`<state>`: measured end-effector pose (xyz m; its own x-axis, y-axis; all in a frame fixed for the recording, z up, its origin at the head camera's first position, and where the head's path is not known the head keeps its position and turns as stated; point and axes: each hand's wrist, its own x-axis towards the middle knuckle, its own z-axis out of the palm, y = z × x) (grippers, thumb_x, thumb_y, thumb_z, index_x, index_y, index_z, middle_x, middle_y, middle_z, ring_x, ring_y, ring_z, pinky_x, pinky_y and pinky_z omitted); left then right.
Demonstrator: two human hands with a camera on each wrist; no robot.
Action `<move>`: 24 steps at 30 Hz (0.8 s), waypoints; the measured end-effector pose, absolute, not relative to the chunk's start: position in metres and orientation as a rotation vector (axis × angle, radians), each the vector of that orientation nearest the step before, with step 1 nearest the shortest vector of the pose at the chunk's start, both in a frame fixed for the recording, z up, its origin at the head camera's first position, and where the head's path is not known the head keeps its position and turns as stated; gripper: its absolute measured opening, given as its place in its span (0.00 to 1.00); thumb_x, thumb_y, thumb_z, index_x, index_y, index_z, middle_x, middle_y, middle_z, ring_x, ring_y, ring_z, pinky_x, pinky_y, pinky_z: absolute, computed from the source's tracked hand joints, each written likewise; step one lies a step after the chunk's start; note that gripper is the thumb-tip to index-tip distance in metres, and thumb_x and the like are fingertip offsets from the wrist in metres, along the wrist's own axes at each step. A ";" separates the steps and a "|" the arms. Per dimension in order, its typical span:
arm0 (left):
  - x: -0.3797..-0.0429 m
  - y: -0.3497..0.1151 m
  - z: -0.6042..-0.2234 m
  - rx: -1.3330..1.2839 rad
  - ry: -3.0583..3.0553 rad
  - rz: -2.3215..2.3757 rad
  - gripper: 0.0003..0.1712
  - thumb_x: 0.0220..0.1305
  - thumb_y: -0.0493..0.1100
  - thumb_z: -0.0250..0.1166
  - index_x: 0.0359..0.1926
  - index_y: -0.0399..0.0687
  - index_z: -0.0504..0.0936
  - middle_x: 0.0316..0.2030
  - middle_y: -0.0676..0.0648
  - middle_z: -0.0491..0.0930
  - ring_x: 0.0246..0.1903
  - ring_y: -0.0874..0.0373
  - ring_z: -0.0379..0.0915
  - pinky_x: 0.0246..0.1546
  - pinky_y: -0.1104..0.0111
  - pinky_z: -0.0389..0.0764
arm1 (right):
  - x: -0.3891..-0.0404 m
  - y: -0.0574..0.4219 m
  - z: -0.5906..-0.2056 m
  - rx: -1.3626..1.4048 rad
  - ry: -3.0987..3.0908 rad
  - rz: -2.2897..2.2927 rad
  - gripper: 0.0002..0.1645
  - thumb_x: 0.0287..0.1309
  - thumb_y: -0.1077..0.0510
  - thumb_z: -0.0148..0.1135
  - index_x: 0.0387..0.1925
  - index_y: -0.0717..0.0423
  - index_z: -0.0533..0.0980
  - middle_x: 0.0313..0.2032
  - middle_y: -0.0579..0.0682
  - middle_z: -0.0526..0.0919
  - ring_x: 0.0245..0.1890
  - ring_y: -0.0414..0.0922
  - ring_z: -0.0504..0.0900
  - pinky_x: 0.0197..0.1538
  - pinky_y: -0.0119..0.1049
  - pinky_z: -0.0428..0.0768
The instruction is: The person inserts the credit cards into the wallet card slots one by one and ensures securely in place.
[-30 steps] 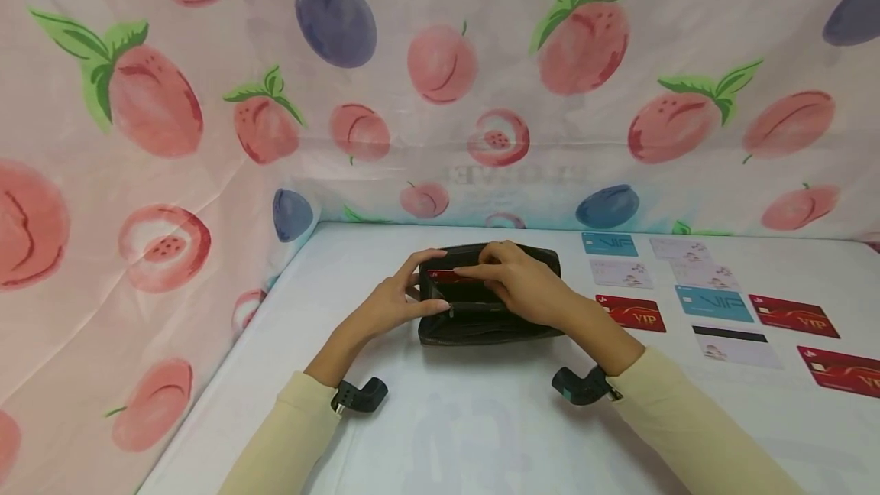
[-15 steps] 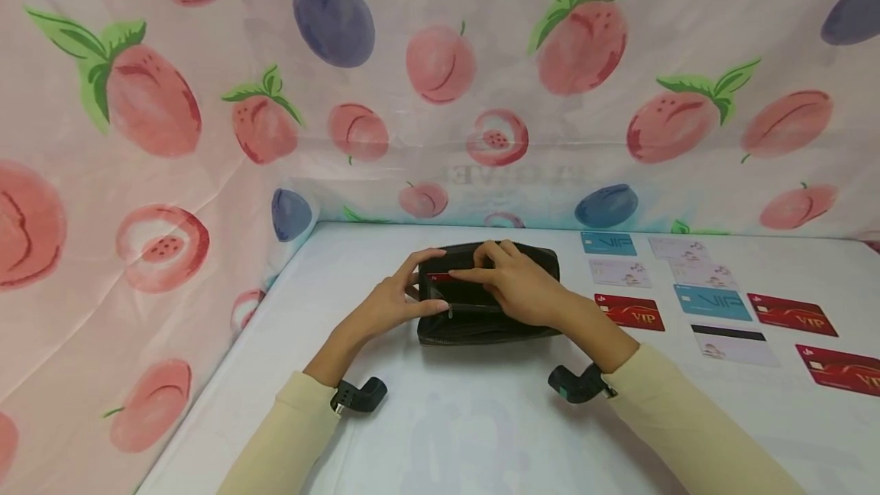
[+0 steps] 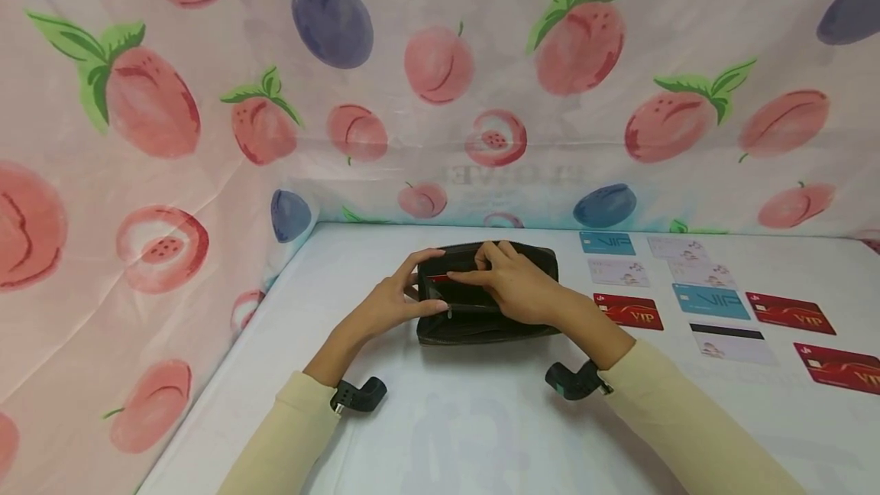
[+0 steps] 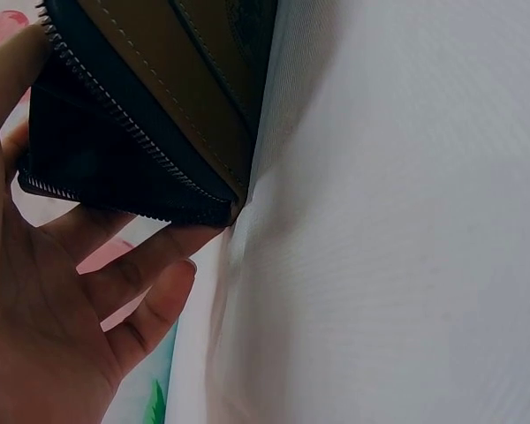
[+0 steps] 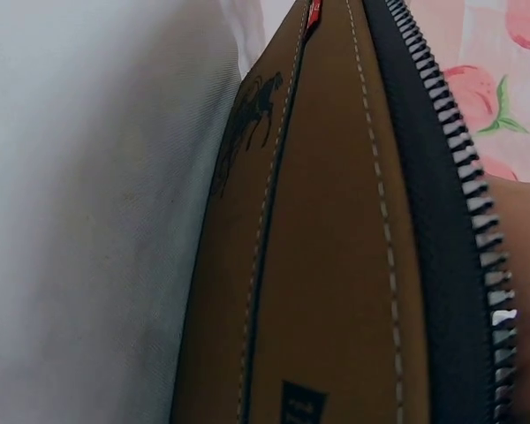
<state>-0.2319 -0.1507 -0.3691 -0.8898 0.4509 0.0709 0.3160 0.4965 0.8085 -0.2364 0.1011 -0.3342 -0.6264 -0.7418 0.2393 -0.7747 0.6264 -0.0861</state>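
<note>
A dark zip-around wallet stands unzipped on the white table, its mouth facing up. My left hand grips its left end, thumb on the near side and fingers at the back. Inside, at the left, a thin strip of a red card shows. My right hand reaches into the mouth; its straight index finger touches the card's edge, while other fingers bend near the back rim. From the wrists, the wallet's brown outer face and metal zip teeth are seen. Most of the card is hidden.
Several cards lie flat at the right: red VIP cards, blue VIP cards and pale ones. One pale card shows a black stripe. A fruit-print cloth hangs behind and left of the table.
The red card has sunk deeper into the wallet, with less of it showing. My right index finger has shifted slightly left and down with it. The left hand keeps its grip.
</note>
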 end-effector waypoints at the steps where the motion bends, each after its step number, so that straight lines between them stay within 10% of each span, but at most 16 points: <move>1: -0.232 -0.151 -0.369 0.665 2.584 1.352 0.42 0.57 0.59 0.68 0.66 0.87 0.54 0.54 0.50 0.77 0.39 0.56 0.78 0.40 0.56 0.72 | -0.237 0.101 -0.334 1.256 -2.672 0.271 0.28 0.66 0.65 0.54 0.63 0.37 0.72 0.39 0.46 0.61 0.40 0.46 0.61 0.43 0.41 0.66; 15: -0.227 -0.148 -0.360 0.670 2.486 1.408 0.43 0.63 0.46 0.66 0.71 0.70 0.52 0.56 0.42 0.74 0.40 0.48 0.75 0.41 0.57 0.71 | -0.226 0.138 -0.302 1.199 -2.531 0.888 0.22 0.61 0.64 0.62 0.58 0.52 0.77 0.44 0.50 0.76 0.35 0.40 0.76 0.35 0.37 0.76; 24: -0.231 -0.150 -0.367 0.704 2.504 1.418 0.40 0.64 0.52 0.65 0.69 0.80 0.52 0.60 0.46 0.70 0.41 0.50 0.75 0.39 0.57 0.72 | -0.218 0.208 -0.305 0.897 -2.599 0.855 0.21 0.61 0.60 0.64 0.56 0.48 0.78 0.43 0.45 0.81 0.40 0.40 0.78 0.40 0.36 0.78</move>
